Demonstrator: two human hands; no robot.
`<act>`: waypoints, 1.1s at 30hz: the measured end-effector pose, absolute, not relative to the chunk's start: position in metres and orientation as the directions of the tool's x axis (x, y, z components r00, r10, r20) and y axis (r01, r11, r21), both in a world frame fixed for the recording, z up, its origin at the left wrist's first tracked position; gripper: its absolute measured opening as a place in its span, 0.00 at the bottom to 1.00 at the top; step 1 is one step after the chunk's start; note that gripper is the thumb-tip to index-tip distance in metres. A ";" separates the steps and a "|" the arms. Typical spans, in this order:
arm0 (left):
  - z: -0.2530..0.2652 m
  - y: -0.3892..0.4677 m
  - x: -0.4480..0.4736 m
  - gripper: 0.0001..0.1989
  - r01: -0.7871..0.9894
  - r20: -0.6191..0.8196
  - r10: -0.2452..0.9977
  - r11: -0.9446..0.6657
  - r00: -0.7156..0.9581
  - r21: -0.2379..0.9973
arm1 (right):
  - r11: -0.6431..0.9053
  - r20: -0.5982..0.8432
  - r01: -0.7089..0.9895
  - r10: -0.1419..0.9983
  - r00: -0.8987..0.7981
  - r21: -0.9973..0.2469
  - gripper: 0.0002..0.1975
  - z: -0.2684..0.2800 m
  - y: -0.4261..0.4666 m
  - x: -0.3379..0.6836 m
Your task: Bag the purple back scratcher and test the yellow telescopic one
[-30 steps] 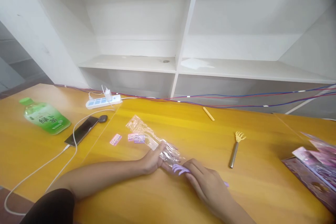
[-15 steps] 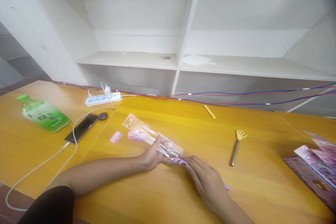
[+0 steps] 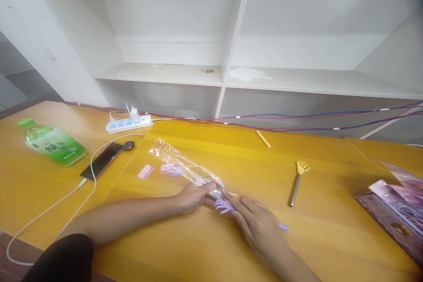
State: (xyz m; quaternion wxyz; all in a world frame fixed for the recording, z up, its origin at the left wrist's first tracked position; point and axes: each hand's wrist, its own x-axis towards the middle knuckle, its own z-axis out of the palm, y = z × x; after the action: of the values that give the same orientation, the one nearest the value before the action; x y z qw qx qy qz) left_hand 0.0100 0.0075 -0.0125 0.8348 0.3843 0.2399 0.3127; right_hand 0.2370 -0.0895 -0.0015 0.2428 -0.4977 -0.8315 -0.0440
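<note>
Over on that yellow table (image 3: 333,238) lie a green bottle (image 3: 54,144), a phone (image 3: 103,161), a plug strip (image 3: 127,124), small cards (image 3: 145,172) and a yellow-clawed stick (image 3: 294,190).

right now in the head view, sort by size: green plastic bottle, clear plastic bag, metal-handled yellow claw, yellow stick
Largest: green bottle and clear bag, order unsure, bag partly covered
Next: yellow claw
Smallest: yellow stick

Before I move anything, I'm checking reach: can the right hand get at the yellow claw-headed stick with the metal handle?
Probably yes: nothing visible stands between the right hand and the yellow claw-headed stick, though a purple claw-headed stick in its grip might hamper grasping.
</note>
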 end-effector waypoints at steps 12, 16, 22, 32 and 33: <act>-0.008 0.007 0.011 0.25 -0.368 -0.118 0.718 0.483 0.686 0.795 | 0.482 0.537 0.847 0.786 -0.305 -0.225 0.18 0.001 -0.085 0.239; -0.004 0.008 0.010 0.24 -0.387 -0.116 0.734 0.478 0.669 0.789 | 0.462 0.508 0.856 0.808 -0.298 -0.233 0.17 0.004 -0.088 0.239; -0.004 0.009 0.010 0.25 -0.363 -0.124 0.739 0.461 0.662 0.810 | 0.422 0.456 0.858 0.851 -0.263 -0.293 0.17 0.008 -0.089 0.240; -0.003 0.010 0.012 0.27 -0.380 -0.111 0.773 0.425 0.625 0.821 | 0.350 0.307 0.789 0.927 -0.215 -0.505 0.17 0.008 -0.084 0.249; -0.003 0.010 0.012 0.26 -0.378 -0.109 0.770 0.426 0.629 0.822 | 0.344 0.296 0.782 0.931 -0.213 -0.519 0.17 0.008 -0.084 0.248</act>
State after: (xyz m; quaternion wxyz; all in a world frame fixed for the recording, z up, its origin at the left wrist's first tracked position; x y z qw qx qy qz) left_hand 0.0115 0.0099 -0.0032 0.8083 0.4014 0.2439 0.3549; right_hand 0.2485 -0.0835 0.0078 0.2870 -0.5579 -0.7678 0.1295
